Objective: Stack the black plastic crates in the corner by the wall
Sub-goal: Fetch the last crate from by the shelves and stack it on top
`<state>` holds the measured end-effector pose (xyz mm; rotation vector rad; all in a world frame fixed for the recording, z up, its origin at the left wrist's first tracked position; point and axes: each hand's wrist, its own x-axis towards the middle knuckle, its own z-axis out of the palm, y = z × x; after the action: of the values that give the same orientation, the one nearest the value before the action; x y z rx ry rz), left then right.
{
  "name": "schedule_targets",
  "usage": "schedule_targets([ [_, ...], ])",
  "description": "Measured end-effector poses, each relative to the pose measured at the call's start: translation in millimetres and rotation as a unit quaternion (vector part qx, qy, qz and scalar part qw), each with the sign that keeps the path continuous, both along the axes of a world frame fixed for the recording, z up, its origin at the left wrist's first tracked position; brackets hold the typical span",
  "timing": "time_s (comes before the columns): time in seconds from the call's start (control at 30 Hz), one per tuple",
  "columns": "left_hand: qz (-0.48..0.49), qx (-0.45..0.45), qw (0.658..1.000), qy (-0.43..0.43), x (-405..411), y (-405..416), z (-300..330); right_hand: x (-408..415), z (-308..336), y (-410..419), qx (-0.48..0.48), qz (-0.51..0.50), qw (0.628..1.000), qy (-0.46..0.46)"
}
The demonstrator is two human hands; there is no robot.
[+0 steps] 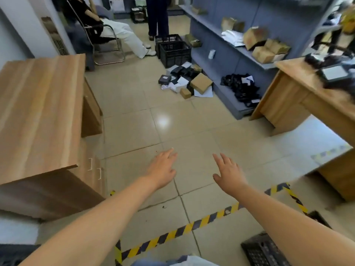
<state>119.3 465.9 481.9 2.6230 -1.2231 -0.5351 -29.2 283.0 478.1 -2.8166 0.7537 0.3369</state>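
Observation:
Two black plastic crates (173,49) stand together on the floor far ahead, beside the grey shelving. Part of another black crate (265,250) shows at the bottom right, under my right forearm. My left hand (163,169) and my right hand (228,173) reach out over the tiled floor with fingers straight and spread. Neither hand holds or touches anything. Both are far from the distant crates.
A wooden desk (38,116) fills the left side and another wooden desk (307,98) the right. Grey shelving (230,35) carries cardboard boxes. Loose packages (188,81) lie on the floor. One person sits on a chair (107,41), another stands behind the crates. Yellow-black tape (192,225) crosses the floor.

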Motion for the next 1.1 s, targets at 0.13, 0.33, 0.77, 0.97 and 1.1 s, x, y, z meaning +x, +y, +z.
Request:
schedule_targets([
  [0.13, -0.073, 0.012, 0.997, -0.019, -23.7, -81.5, -4.7, -58.7, -4.1, -66.4, 0.009, -0.097, 0.995, 0.007],
  [0.33, -0.199, 0.02, 0.98, -0.022, -52.9, -184.1, -10.4, -140.4, -16.3, -127.4, 0.034, -0.247, 0.968, 0.016],
  [0.77, -0.416, 0.025, 0.909, 0.019, -99.4, -404.4, -33.3, -249.1, -40.4, -201.0, 0.058, -0.53, 0.843, 0.075],
  [0.97, -0.482, 0.061, 0.874, 0.009, -85.9, -497.3, -44.8, -253.4, -52.5, -232.3, 0.087, -0.626, 0.771, 0.073],
  [1.1, -0.514, 0.086, 0.854, -0.001, -88.8, -550.8, -56.0, -255.6, -61.4, -246.6, 0.1, -0.665, 0.736, 0.069],
])
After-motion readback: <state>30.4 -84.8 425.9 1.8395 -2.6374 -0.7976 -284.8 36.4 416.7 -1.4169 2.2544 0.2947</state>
